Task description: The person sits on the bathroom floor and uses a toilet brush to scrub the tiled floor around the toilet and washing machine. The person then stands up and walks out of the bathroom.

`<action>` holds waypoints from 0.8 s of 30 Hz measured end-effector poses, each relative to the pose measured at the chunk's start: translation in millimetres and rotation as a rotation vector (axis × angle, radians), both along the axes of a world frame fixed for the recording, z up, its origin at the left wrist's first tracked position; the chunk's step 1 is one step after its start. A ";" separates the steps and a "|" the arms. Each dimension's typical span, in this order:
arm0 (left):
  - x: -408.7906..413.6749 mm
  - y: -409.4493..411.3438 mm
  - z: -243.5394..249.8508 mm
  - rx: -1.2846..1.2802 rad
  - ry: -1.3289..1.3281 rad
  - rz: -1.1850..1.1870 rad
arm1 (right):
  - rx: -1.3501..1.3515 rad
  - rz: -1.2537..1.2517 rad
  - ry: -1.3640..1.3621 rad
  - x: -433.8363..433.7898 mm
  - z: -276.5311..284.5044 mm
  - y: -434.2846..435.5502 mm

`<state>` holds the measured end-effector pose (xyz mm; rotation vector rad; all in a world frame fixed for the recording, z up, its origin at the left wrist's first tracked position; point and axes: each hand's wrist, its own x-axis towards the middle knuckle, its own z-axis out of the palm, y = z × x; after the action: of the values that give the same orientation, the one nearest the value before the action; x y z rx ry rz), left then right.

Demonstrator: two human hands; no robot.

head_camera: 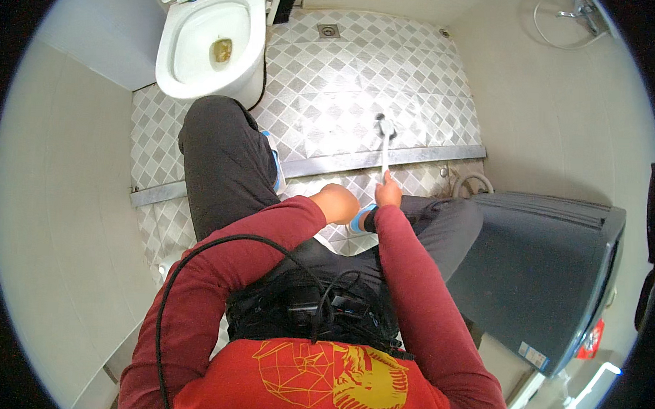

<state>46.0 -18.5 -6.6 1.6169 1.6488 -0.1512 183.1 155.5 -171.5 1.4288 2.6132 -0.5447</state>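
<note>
My right hand (388,191) grips the white handle of a scrub brush (386,147). The brush reaches forward across a metal threshold strip (334,166), and its head, with dark bristles at the edges, rests on the checkered tile floor (330,112). Bent inward at the wrist, my left hand (339,203) hangs between my knees, just left of the right hand. Its fingers are turned away from view, so whether it holds anything cannot be told. Blue-and-white footwear shows on both feet near the strip.
A white toilet (213,54), lid raised, stands at the front left, with a black-bristled brush (285,7) beside it. A floor drain (328,31) lies near the far wall. A grey washing machine (531,271) and hose (472,180) are at right; a shower fitting (577,16) hangs beyond.
</note>
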 end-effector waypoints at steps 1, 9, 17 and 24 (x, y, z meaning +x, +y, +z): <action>1.7 -0.5 -5.7 0.025 0.008 0.003 | -0.083 -0.002 0.033 -3.1 5.2 -8.6; 4.1 1.7 -0.5 -0.014 0.018 -0.063 | -0.502 0.182 0.124 -28.4 -2.8 -46.9; 0.7 -1.3 -9.3 0.026 0.001 -0.015 | -0.076 -0.027 0.089 -15.9 4.1 -11.4; 5.3 5.6 1.3 0.014 -0.001 -0.056 | -0.576 0.044 0.284 -20.7 -21.0 -22.0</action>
<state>51.3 -12.9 -5.3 1.6743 1.6080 -0.1685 162.3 133.6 -192.5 1.1648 2.3593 -1.4396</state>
